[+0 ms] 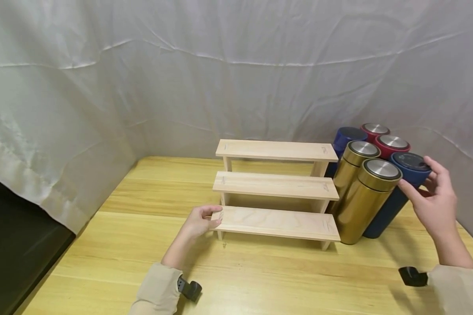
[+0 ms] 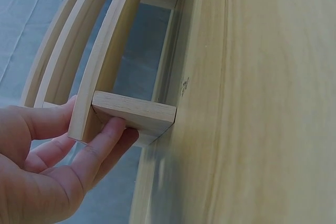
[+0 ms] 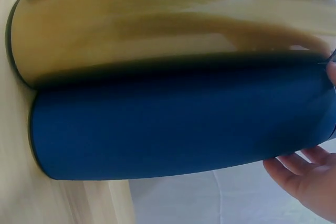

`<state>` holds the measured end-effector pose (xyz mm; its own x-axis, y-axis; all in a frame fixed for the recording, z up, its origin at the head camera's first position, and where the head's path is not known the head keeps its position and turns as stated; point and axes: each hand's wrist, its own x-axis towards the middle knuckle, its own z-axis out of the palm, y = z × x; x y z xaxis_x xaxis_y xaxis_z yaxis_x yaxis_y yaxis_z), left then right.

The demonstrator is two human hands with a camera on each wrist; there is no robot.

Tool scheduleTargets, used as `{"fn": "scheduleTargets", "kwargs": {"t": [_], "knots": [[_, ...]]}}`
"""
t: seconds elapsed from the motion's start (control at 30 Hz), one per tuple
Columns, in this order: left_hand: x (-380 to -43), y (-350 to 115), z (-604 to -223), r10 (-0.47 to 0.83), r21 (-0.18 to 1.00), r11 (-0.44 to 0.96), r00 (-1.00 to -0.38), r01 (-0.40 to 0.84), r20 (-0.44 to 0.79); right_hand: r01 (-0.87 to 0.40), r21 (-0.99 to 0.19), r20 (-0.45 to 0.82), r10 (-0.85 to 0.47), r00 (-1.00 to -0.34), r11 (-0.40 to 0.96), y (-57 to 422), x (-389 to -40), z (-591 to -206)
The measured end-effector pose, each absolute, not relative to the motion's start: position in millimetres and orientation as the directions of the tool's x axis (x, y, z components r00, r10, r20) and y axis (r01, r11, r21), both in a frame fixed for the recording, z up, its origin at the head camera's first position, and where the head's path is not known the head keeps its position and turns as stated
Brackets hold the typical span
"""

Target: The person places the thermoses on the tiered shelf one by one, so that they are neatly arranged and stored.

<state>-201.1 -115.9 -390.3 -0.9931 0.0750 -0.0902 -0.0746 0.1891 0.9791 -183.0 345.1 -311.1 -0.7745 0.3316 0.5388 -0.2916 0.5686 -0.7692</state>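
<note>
A three-step wooden display stand (image 1: 276, 183) rests on the table. At the left end of its lowest board, my left hand (image 1: 197, 223) pinches the wood, fingertips also against the upright beneath, as the left wrist view shows. My right hand (image 1: 437, 201) holds the dark blue thermos bottle (image 1: 390, 208) near its lid, thumb on one side and fingers on the other. That bottle stands against a gold thermos bottle (image 1: 356, 210); both long bodies fill the right wrist view. The palm side of the right hand is partly hidden in the head view.
Behind are another gold bottle (image 1: 344, 173), two red bottles (image 1: 386, 151) with steel lids and a second blue bottle (image 1: 340, 139). They crowd the stand's right side. A grey cloth (image 1: 236, 87) hangs behind the wooden table (image 1: 260, 280).
</note>
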Motion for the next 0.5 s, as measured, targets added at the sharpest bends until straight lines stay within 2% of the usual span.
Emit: {"fn": "scheduleTargets", "kwargs": {"t": [0.23,0.5], "knots": [[-200.6,-116.7,-389.7,0.096,0.982,0.182,-0.992,-0.057,-0.075,-0.322,-0.767,0.588,0.406,-0.700,0.555,342.2,-186.0,-310.5],[-198.8,-117.1,-388.4,0.104,0.983,0.178,-0.992,-0.052,-0.072,-0.355,-0.716,0.658,0.413,-0.629,0.600,340.6,-182.3,-313.9]]}}
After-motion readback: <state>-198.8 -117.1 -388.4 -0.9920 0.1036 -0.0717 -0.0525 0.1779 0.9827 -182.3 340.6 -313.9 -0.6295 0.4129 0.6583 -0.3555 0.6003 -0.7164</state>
